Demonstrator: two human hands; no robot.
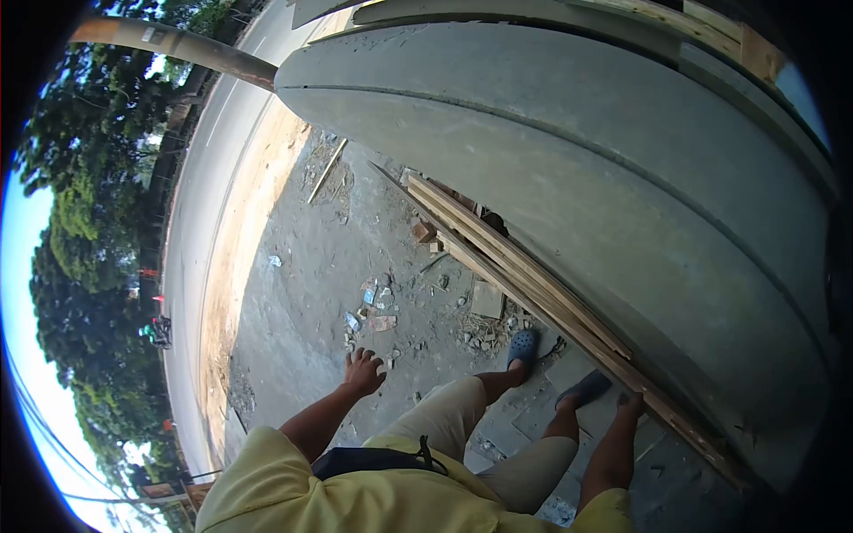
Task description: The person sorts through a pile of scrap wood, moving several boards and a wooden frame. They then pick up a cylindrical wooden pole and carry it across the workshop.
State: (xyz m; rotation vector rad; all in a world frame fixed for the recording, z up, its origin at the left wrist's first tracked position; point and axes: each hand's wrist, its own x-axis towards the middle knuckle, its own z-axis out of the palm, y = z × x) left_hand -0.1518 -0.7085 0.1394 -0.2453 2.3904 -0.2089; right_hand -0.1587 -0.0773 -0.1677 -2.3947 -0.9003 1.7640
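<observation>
Left hand [362, 371]: grip wide, holding nothing; right hand [630, 405]: at the wooden planks [533, 289], closure cannot be told; planks run forward from the right grip, beside the grey wall [533, 182]; judged stiff, rough, not fragile, heavy if bundled, best held around both edges near mid-length; count: two hands, at least three planks, two clogs [524, 345], one wall

Two clogs [523, 345] are on the ground [298, 311]. At least three planks [515, 263] lie along the one concrete wall's [533, 160] lower edge; their exact number is unclear. One loose wooden strip [328, 171], one pole [209, 55] and one motorcycle [162, 333] also show.
</observation>
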